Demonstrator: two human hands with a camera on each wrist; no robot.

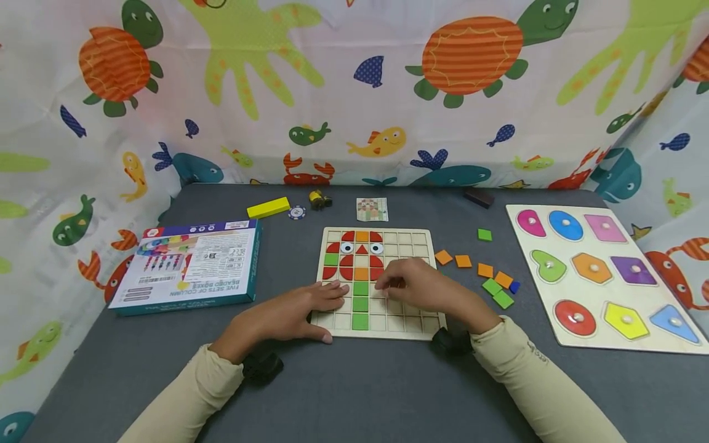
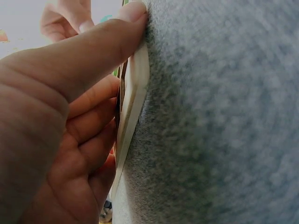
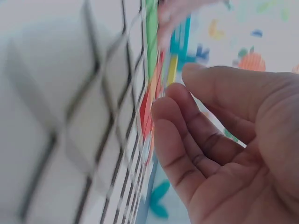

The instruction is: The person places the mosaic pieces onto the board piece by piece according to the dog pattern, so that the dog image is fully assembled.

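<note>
A wooden grid board (image 1: 412, 307) lies on the dark grey table in the head view. Square and curved pieces in its left columns make a red, orange and green figure with two round eyes; green squares (image 1: 360, 304) run down one column. My left hand (image 1: 293, 311) rests with fingers spread over the board's lower left, its thumb by the front edge. Just right of the figure, my right hand (image 1: 418, 286) is low over the board, fingers bent loosely. In the right wrist view, nothing shows between its thumb and fingertips (image 3: 168, 128). That hand covers some cells.
Loose orange squares (image 1: 463, 261), green squares (image 1: 503, 299) and a blue piece (image 1: 514, 287) lie right of the board. Farther right is a shape puzzle (image 1: 600, 301). A box (image 1: 185, 264) stands left. Behind lie a pattern card (image 1: 372, 209), yellow block (image 1: 268, 208) and dark block (image 1: 479, 197).
</note>
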